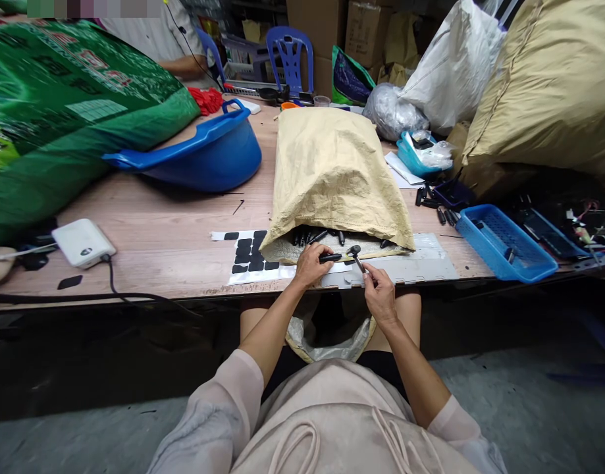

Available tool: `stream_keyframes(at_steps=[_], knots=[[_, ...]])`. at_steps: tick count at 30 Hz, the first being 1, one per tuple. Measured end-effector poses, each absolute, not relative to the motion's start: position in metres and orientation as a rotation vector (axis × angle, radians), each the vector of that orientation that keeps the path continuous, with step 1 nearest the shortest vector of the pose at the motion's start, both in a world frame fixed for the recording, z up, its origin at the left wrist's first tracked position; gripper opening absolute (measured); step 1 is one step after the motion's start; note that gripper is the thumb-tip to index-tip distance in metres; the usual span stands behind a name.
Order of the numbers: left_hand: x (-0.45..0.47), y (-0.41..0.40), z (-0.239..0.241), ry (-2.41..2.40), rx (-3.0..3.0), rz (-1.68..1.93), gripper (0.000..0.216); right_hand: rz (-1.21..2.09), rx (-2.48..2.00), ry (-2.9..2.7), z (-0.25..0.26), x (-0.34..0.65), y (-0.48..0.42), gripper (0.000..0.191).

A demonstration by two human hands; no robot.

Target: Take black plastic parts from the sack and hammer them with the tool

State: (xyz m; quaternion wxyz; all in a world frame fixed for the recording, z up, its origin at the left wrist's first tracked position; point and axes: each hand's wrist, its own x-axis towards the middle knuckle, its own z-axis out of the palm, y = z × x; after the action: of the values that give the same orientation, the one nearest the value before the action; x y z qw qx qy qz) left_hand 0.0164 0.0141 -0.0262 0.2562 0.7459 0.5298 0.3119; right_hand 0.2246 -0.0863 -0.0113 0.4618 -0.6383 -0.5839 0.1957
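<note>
My left hand (312, 264) is closed around a slim black pen-shaped piece (332, 258) at the mouth of a tan woven sack (334, 158). In my right hand (380, 293) is a short-handled tool with a dark rounded head (354, 251); its exact kind is unclear. The tool's head is close to the right end of the black piece; whether they touch I cannot tell. Several similar black pieces (318, 236) show inside the sack's opening, and the rest of its contents is hidden. Black stickers on a white sheet (240, 276) lie left of the sack.
A blue basin (218, 155) and a green sack (79, 99) take up the left. A blue basket (504, 243) sits at the right edge, near loose black pieces (447, 216). An open bag (332, 345) hangs between my knees. Another person (149, 39) sits across the table.
</note>
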Motion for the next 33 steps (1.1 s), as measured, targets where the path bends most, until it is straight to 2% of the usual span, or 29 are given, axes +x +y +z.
stream_keyframes(at_steps=[10, 20, 26, 33], knots=[[0.017, 0.015, -0.027, 1.443, 1.959, 0.848, 0.018, 0.436, -1.519, -1.526, 0.004, 0.214, -0.076, 0.036], [0.019, 0.012, -0.024, 1.463, 1.902, 0.904, 0.037, 0.389, -1.601, -1.637, -0.004, 0.206, -0.078, 0.039], [0.019, 0.013, -0.026, 1.458, 1.981, 0.903, 0.015, 0.427, -1.607, -1.624, -0.009, 0.210, -0.084, 0.038], [0.018, 0.014, -0.029, 1.472, 1.944, 0.896, 0.015, 0.376, -1.530, -1.574, 0.014, 0.211, -0.073, 0.038]])
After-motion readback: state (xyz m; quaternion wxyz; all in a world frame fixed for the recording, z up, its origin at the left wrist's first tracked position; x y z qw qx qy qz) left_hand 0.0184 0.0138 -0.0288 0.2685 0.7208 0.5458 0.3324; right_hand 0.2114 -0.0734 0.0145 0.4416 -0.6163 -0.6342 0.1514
